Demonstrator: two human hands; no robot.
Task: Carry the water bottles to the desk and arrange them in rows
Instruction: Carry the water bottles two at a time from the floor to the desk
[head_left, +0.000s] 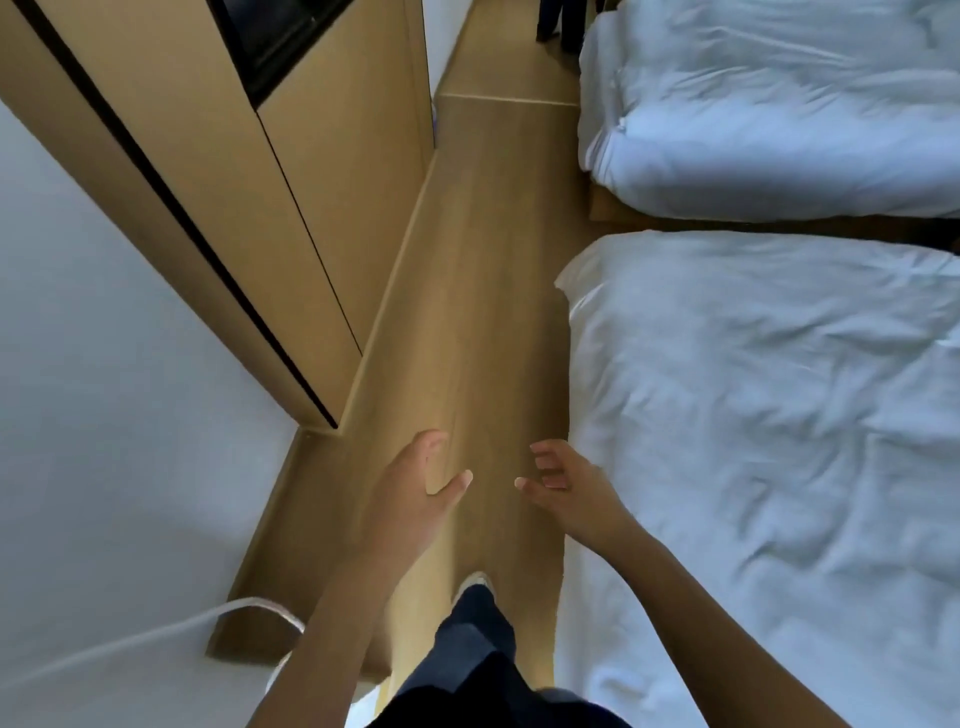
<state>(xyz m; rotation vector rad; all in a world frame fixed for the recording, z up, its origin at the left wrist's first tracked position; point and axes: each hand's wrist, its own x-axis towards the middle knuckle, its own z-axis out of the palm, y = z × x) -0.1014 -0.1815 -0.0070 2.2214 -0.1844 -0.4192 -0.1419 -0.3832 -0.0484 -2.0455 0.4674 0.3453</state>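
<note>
I see both bare hands held out in front of me over the light wooden plank floor (483, 291), and neither grips anything. My left hand (415, 499) is open, palm turned inward, fingers loosely spread and thumb pointing toward the other hand. My right hand (566, 488) is open too, with its fingers curled a little and a gap of bare floor between the two hands.

No water bottles show anywhere in this view, and no desk either, so I cannot tell where they are.

Just right of my right hand lies a bed with a rumpled white duvet (769, 441), and beyond it, further ahead, a second white-covered bed (779, 114). Left of my left hand and ahead stands a tall tan wooden cabinet (218, 171) against a white wall (93, 389). Below the hands, a dark blue trouser leg (472, 639) ends in a white shoe (475, 579) on the floor.
</note>
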